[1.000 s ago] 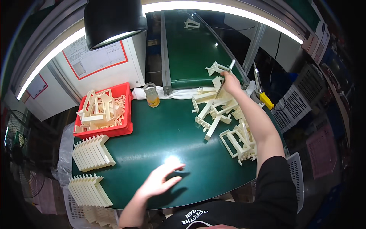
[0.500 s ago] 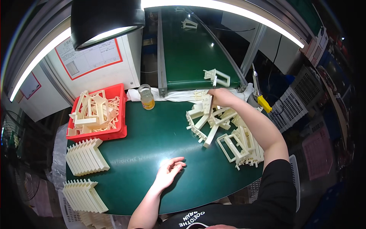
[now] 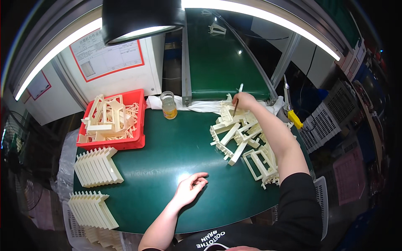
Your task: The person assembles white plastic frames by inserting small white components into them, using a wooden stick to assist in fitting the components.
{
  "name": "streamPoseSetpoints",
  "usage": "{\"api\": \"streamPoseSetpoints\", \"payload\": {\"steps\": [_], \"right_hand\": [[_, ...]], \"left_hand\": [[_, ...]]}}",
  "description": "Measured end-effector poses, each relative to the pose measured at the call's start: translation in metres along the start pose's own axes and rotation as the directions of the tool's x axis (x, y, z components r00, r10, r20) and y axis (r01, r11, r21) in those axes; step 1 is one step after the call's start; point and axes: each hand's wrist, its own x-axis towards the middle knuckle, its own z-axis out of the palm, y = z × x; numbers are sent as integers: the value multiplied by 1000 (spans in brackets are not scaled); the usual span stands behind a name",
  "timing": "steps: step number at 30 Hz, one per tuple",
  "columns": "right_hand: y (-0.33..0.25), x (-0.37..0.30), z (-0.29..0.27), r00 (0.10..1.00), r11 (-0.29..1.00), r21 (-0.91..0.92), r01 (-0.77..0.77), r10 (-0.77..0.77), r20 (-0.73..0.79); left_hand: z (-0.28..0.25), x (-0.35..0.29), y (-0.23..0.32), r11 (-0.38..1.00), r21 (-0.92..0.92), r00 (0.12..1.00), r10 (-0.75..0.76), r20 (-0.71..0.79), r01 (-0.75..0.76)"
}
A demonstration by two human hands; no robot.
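At the far end of the green table, my right hand (image 3: 246,101) is closed around a thin brown stick-like tool (image 3: 235,107) that points downward. Beside its fingers are a cream plastic frame (image 3: 226,113) and the white tip of another part; whether the hand also grips these is hidden. Below lies a loose pile of cream plastic frames (image 3: 240,136), partly under my right forearm. My left hand (image 3: 191,190) rests near the table's front middle, fingers loosely extended, holding nothing.
A red bin (image 3: 140,140) of cream parts stands at left, with two neat rows of parts (image 3: 98,167) nearer me. A glass jar (image 3: 168,105) stands by the conveyor belt (image 3: 226,62). At right is a yellow-handled tool (image 3: 295,120); a black lamp (image 3: 142,21) hangs overhead.
My right hand has come to the belt's near edge, where a white frame lay; that frame no longer lies there in full view. The whole view has shifted slightly. My left hand stays on the table.
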Motion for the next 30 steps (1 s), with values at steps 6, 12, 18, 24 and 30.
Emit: {"api": "streamPoseSetpoints", "payload": {"steps": [6,12,18,24,30], "right_hand": [[-20,-6,-14,994,984,-160,78,-65,86],[-15,3,13,996,982,178,58,-46,-76],[-51,14,27,992,912,400,-94,118,-37],[-85,-5,24,967,973,-32,-229,223,-126],[-141,-82,-24,859,899,233,371,-236,-455]], "left_hand": [[2,0,2,997,76,999,22,-39,-19],[3,-2,3,984,176,998,46,-36,-39],[2,-3,-2,985,159,997,75,-21,-71],[7,-4,-4,984,165,997,75,-23,-70],[3,-6,10,895,340,795,422,-435,-288]]}}
